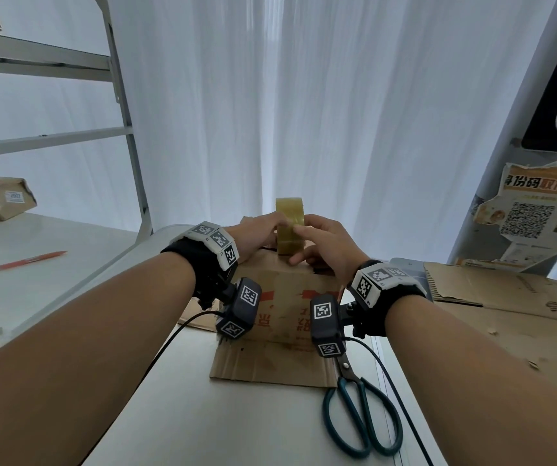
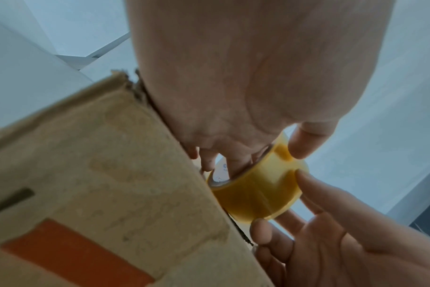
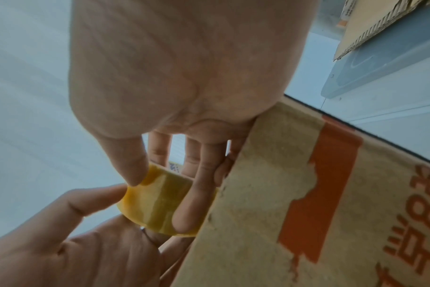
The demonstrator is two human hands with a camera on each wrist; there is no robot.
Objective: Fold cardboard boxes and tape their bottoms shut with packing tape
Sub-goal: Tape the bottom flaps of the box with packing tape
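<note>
Head view, starting nearest me: one pair of scissors [image 1: 362, 409] with teal handles lies on the tabletop [image 1: 203, 415] near its right edge, just beside the front right corner of the cardboard box [image 1: 280, 317]. I count one box in work, brown with red print, its near flap lying flat on the tabletop; I judge it light and stiff along its panels but quick to crease at the folds, so it is best steadied by pressing on an edge, not squeezing a panel.

At the box's far edge both my hands meet on the single tape roll [image 1: 290, 230], which stands on its rim. My left hand [image 1: 257, 232] grips it: the left wrist view shows fingers hooked through the core and the thumb on the outer face. My right hand [image 1: 329, 247] pinches the outer wrap, thumb and forefinger on the yellowish film, seemingly feeling for the free end. The roll should be light, smooth and slippery outside, sticky once peeled; the core is the safe hold, the loose end taken by its corner.

Further off, flattened cardboard [image 1: 505, 304] lies at the right; how many sheets I cannot tell. One red pen [image 1: 30, 260] and one parcel [image 1: 0, 198] sit on the left shelf, with another parcel partly in view on the shelf above.
</note>
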